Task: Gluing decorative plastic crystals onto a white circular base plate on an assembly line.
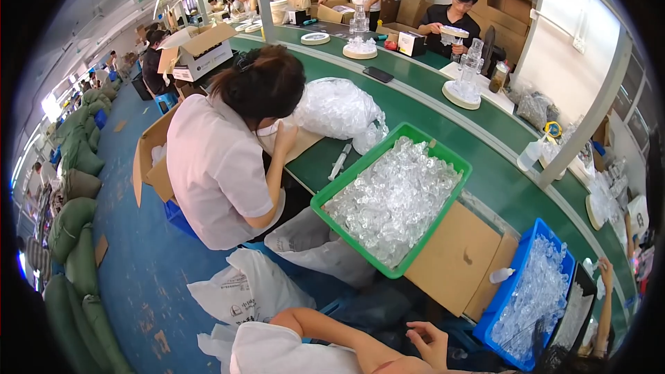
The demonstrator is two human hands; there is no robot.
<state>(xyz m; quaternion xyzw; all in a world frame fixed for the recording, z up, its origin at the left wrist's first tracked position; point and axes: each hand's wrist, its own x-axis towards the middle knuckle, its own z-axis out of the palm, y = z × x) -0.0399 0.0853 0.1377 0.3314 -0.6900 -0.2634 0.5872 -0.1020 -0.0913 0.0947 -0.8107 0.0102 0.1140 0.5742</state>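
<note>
From the lower edge my left arm (pixel 346 336) reaches in, bent at the elbow, with a white sleeve (pixel 284 352). Its forearm runs right and leaves the picture at the bottom, so my left hand is out of sight. My right hand (pixel 428 345) is raised at the bottom edge, fingers curled; what they hold, if anything, is hidden. Just right of it stands a blue crate (pixel 490 329) filled with clear plastic pieces (pixel 530 298). Beyond my hands a green tray (pixel 388 269) holds a heap of similar clear pieces (pixel 402 197).
A flattened cardboard box (pixel 454 249) lies between tray and crate, near a small white bottle (pixel 502 275). White plastic bags (pixel 242 287) are left of my arm. A co-worker (pixel 222 159) sits ahead beside a syringe (pixel 339 161). Behind runs a green conveyor (pixel 409 107) with round trays.
</note>
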